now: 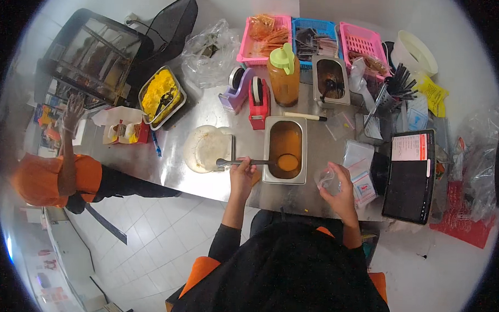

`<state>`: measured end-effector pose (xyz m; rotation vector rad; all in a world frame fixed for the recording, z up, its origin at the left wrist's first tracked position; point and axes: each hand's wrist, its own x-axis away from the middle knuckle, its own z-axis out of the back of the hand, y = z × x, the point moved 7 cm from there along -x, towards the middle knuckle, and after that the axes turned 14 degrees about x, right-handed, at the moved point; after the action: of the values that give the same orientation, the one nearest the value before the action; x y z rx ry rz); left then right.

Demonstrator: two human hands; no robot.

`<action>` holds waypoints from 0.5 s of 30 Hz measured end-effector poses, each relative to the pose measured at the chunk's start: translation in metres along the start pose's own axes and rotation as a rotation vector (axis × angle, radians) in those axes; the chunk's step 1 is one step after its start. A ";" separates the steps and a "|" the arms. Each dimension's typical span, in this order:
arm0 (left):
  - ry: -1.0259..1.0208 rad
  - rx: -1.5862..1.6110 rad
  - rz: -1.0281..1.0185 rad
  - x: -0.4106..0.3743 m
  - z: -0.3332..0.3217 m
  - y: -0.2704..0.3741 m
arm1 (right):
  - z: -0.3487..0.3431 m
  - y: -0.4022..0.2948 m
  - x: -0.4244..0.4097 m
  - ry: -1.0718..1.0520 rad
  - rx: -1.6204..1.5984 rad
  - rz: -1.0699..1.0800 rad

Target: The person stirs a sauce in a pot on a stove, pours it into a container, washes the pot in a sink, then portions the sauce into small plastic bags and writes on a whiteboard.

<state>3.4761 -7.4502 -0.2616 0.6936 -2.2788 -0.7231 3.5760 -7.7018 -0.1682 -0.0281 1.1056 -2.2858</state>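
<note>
My left hand (242, 176) grips the dark handle of a ladle (261, 162). The ladle's round bowl lies over a rectangular steel pan (267, 175), filled with orange-brown sauce (286, 134). To the right of the pan, my right hand (342, 194) pinches a small clear plastic bag (328, 178) between thumb and fingers, its mouth apparently spread. Beyond my right hand lie clear plastic sleeves (359, 151) and a printed packet (364, 187). A round, whitish lidded container (206, 148) stands left of the pan, beneath the handle's end.
A tablet (409, 178) stands at the right. Behind the pan are red (257, 111) and purple (235, 91) tape dispensers, a sauce bottle (283, 85) and a smaller steel pan (345, 97). Leftward sit a tray of yellow food (161, 91) and a glass display warmer (100, 56). Another person (55, 178) works there.
</note>
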 end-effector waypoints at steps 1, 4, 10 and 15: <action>-0.010 0.012 0.004 0.000 -0.001 0.001 | -0.002 0.002 0.000 0.002 -0.020 -0.004; -0.039 -0.109 -0.133 -0.002 -0.003 0.012 | -0.009 0.005 -0.003 0.014 -0.077 0.005; -0.009 0.069 -0.151 0.005 -0.015 0.029 | -0.024 -0.004 -0.022 0.041 -0.142 0.090; -0.066 -0.158 -0.295 0.006 -0.013 0.035 | -0.028 -0.017 -0.038 0.029 0.047 0.177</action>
<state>3.4716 -7.4330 -0.2282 0.9533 -2.1712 -1.0653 3.5912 -7.6546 -0.1653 0.1177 1.0261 -2.1595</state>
